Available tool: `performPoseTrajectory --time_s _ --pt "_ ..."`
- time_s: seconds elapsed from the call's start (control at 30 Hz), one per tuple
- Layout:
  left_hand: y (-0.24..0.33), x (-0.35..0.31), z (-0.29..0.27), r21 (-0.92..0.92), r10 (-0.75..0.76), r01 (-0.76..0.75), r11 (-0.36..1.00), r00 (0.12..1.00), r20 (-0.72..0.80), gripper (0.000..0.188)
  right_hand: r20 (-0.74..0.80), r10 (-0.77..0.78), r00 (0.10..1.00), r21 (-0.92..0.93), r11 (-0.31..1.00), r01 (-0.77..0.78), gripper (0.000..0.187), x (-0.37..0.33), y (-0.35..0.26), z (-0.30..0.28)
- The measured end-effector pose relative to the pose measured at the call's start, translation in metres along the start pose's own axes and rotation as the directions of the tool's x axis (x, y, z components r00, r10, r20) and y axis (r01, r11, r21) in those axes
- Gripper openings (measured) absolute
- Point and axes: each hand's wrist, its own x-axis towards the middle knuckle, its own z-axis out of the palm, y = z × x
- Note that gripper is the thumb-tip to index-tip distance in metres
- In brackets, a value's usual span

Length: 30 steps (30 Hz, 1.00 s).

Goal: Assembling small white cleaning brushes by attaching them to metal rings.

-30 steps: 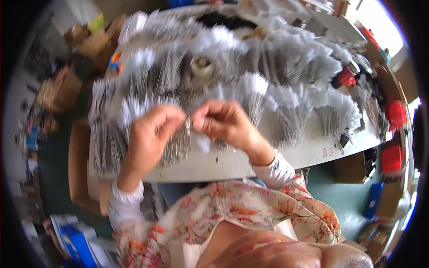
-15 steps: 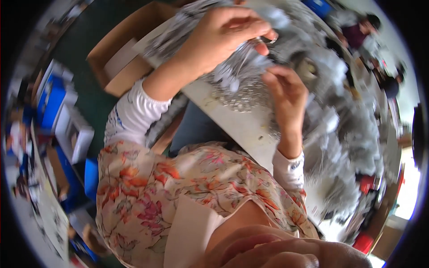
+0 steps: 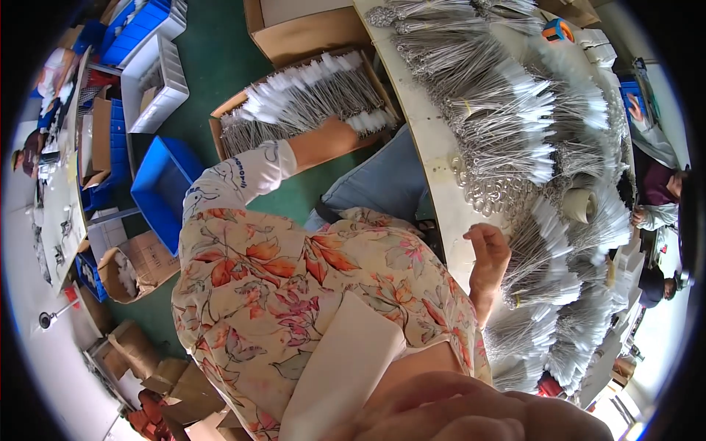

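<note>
My left hand reaches down at the near side of a cardboard box filled with thin wire-handled brushes with white bristle ends. More white bristle ends lie right beside its knuckles; its fingers are hidden, so a grip cannot be made out. Over the edge of the white table, my right hand hovers with loosely bent fingers and nothing visible in them. Near it lie a pile of metal loops and bundled brushes.
Rows of brush bundles cover much of the table, with a tape roll among them. A larger carton stands behind the box. On the left are a blue bin and a white crate. Other people sit beyond the table.
My left hand has gone from above the table down to the brush box on the left. My right hand has drawn back toward my body. The view has turned left.
</note>
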Motion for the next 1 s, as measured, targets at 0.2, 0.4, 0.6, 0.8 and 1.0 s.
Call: performPoseTrajectory --time_s 0.2,0.4,0.6,0.8,1.0 --pt "-0.065 -0.015 0.041 0.125 -0.168 0.138 0.982 0.947 0.274 0.019 -0.069 0.058 0.996 0.143 0.989 -0.048 0.011 0.000 0.009 -0.001" --pt "0.034 0.035 -0.099 -0.619 0.400 -0.108 0.778 0.844 0.356 0.031 -0.110 0.018 0.994 0.096 0.995 -0.008 0.010 -0.003 -0.005 -0.018" --pt "0.070 0.099 -0.277 -0.947 0.638 -0.127 0.294 0.764 0.095 0.025 -0.225 -0.044 0.973 -0.001 0.999 0.045 0.011 -0.009 -0.042 -0.091" --pt "0.076 0.323 -0.324 -0.752 0.220 -0.213 0.623 0.971 -0.093 0.030 -0.442 -0.158 0.883 -0.175 0.981 0.088 0.011 -0.041 -0.062 -0.185" --pt "0.007 0.507 -0.215 -0.596 -0.181 0.146 0.790 0.983 0.001 0.021 -0.543 -0.245 0.803 -0.390 0.921 0.017 0.014 -0.046 -0.057 -0.273"
